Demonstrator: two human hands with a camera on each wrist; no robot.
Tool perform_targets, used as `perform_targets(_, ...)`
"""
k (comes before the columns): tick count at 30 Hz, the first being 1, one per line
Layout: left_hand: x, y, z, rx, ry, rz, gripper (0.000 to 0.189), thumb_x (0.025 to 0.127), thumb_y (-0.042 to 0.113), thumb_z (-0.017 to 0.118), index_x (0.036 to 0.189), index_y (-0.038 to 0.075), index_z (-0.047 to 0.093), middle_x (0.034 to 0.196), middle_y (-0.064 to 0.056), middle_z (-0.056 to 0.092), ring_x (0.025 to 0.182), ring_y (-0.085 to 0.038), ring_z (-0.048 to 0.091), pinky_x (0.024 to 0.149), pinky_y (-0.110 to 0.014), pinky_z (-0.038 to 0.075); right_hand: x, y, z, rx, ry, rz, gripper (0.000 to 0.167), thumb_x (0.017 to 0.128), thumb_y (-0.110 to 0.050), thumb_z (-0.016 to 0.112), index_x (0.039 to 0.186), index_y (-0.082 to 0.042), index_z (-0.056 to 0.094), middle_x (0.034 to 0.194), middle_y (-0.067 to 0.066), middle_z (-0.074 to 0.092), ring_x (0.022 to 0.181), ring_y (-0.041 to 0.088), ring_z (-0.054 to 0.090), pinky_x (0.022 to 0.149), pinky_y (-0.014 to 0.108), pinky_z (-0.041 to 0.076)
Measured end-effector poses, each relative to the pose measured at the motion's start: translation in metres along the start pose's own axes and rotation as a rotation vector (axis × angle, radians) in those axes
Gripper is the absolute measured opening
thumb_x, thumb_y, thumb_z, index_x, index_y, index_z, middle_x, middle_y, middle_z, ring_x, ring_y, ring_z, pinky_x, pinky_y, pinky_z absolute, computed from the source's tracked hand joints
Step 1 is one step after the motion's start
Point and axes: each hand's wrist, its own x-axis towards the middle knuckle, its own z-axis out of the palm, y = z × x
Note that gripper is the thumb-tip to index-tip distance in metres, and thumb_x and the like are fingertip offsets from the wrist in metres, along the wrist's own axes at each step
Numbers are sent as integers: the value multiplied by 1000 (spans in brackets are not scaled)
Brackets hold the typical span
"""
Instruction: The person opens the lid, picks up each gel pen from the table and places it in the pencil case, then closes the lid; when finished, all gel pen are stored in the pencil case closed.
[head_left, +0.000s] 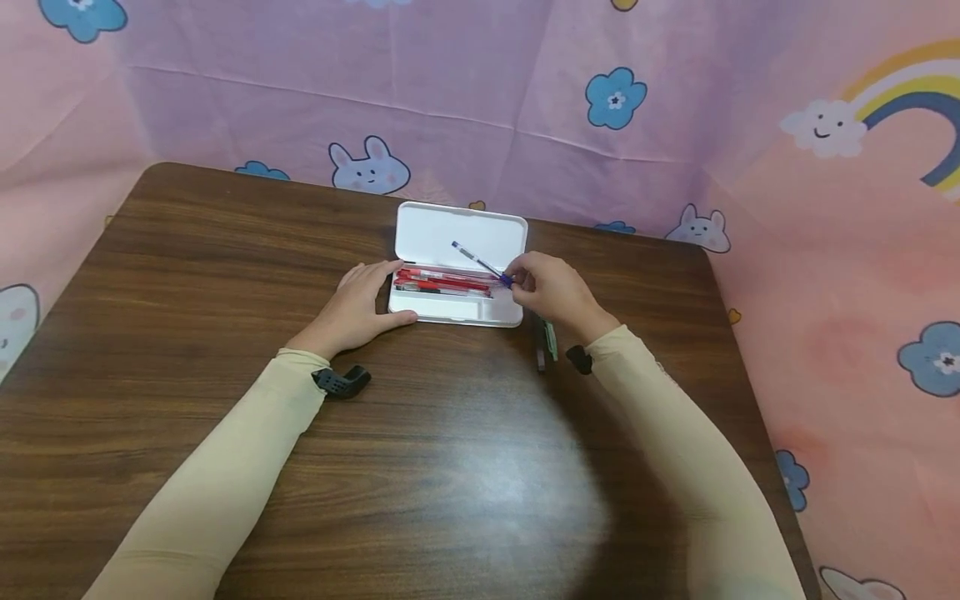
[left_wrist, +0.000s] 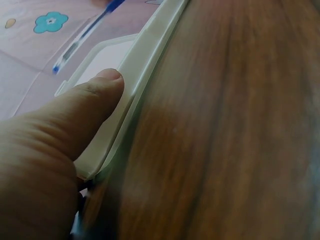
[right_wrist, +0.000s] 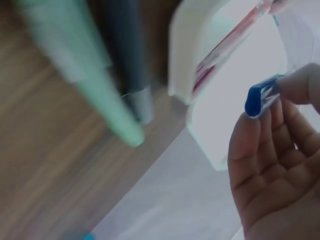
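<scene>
A white pencil case lies with its lid raised at the back of the table. My left hand grips its left end, with the thumb along the front wall and the fingers at the back corner. Between thumb and fingers, my right hand pinches a clear pen with blue ends. This pen is tilted above the case, its far tip pointing up and left. Several red pens lie in the case's back compartment, one with a dark grip.
Right of the case, a green pen and a dark pen lie side by side on the wooden table, near my right wrist. A patterned cloth hangs behind the table's back edge.
</scene>
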Motion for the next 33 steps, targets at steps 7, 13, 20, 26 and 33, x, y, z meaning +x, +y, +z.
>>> perform_targets(7, 0, 0, 1, 8, 4, 3, 98, 88, 62, 74, 162, 13, 31, 165, -16, 34, 155, -37, 24, 129, -51, 7, 32, -20, 10, -132, -99, -86, 19, 95, -14, 69, 113, -13, 73, 101, 1, 69, 87, 17, 61, 73, 35, 53)
perform_targets(13, 0, -1, 2, 12, 7, 2, 98, 88, 62, 74, 162, 13, 31, 165, -16, 34, 155, -37, 24, 129, -51, 8, 47, -19, 20, -159, -185, -126, 17, 96, -12, 67, 112, -13, 73, 100, 1, 67, 90, 17, 59, 78, 36, 52)
perform_targets(20, 0, 0, 0, 2, 6, -2, 97, 89, 62, 73, 162, 15, 31, 166, -13, 34, 155, -35, 24, 130, -50, 5, 53, -13, 28, -178, -229, -178, 19, 95, -9, 65, 112, -11, 73, 101, 2, 69, 90, 17, 60, 80, 35, 53)
perform_targets(26, 0, 0, 0, 8, 3, 0, 98, 89, 63, 73, 163, 15, 30, 165, -13, 34, 155, -35, 25, 130, -50, 5, 53, -12, 29, -211, -178, -174, 17, 98, -11, 68, 113, -12, 75, 106, 2, 69, 92, 17, 61, 84, 38, 56)
perform_targets(33, 0, -2, 1, 16, 3, -4, 99, 88, 63, 73, 163, 15, 30, 165, -13, 34, 154, -35, 26, 130, -50, 6, 52, -13, 30, -227, -167, -164, 18, 99, -13, 68, 115, -13, 75, 109, 2, 69, 93, 17, 61, 84, 38, 57)
